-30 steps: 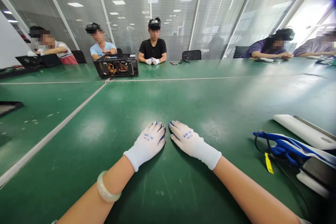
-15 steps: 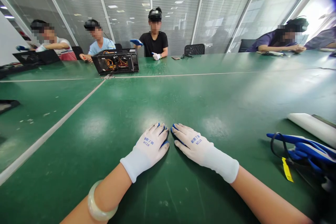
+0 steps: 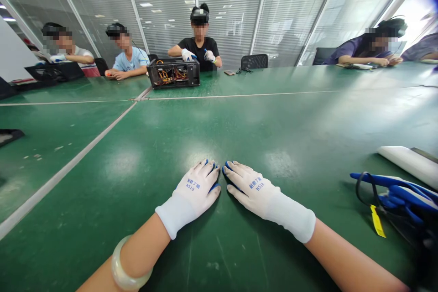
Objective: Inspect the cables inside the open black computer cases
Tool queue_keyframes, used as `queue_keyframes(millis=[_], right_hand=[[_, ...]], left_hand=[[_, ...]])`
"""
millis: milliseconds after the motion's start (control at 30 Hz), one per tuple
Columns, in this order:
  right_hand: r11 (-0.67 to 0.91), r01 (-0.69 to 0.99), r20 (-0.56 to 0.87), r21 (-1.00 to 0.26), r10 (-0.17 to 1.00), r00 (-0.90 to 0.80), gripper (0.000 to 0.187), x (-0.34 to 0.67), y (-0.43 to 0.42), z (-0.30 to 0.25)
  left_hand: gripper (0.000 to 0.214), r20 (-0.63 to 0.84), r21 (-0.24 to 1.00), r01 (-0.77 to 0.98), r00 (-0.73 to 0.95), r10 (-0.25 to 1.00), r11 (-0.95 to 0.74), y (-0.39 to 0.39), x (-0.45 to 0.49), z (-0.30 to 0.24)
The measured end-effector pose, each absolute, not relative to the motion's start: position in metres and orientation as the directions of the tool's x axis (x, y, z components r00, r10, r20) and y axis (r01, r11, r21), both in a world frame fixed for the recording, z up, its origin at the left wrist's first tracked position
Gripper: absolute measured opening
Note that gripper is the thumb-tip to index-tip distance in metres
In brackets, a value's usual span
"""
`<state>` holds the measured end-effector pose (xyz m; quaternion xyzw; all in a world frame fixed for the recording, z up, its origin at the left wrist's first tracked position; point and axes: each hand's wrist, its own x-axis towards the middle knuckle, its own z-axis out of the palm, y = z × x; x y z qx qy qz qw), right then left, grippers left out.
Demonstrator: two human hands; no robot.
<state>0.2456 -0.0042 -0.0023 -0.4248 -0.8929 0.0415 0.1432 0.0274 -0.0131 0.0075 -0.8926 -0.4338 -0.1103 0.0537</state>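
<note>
A green table [image 3: 280,123] fills the view, crossed by pale seam lines. Several people sit along its far edge. One of them, in a black shirt, holds gloved hands over an open black case [image 3: 174,73] with orange wiring inside. At the right edge lie a white roll [image 3: 407,160] and, just nearer, blue gloves [image 3: 397,191] with a yellow tag [image 3: 378,221]. Near the middle, the left hand [image 3: 195,191] and right hand [image 3: 255,188] rest flat on the bare tabletop in white gloves with blue fingertips, fingers spread and gripping nothing, their fingertips almost touching. A pale bangle [image 3: 128,269] circles the left wrist.
</note>
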Motion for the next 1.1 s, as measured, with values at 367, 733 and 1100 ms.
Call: queue_keyframes(millis=[367,733,1100], right_hand=[[0.618,0.758,0.201,-0.206,0.785,-0.586,0.051,0.245,-0.007,0.000],[0.680,0.717,0.292,-0.151,0.724,-0.625,0.049,0.250,-0.003,-0.010],[0.697,0.703,0.318,-0.140,0.704,-0.634,0.048,0.251,-0.002,-0.011]], left_hand=[[0.044,0.248,0.010,0.782,0.602,0.759,-0.623,-0.014,0.027,0.009],[0.043,0.254,0.002,0.780,0.605,0.755,-0.626,-0.014,0.028,0.010],[0.043,0.263,0.007,0.781,0.601,0.755,-0.624,-0.013,0.026,0.008]])
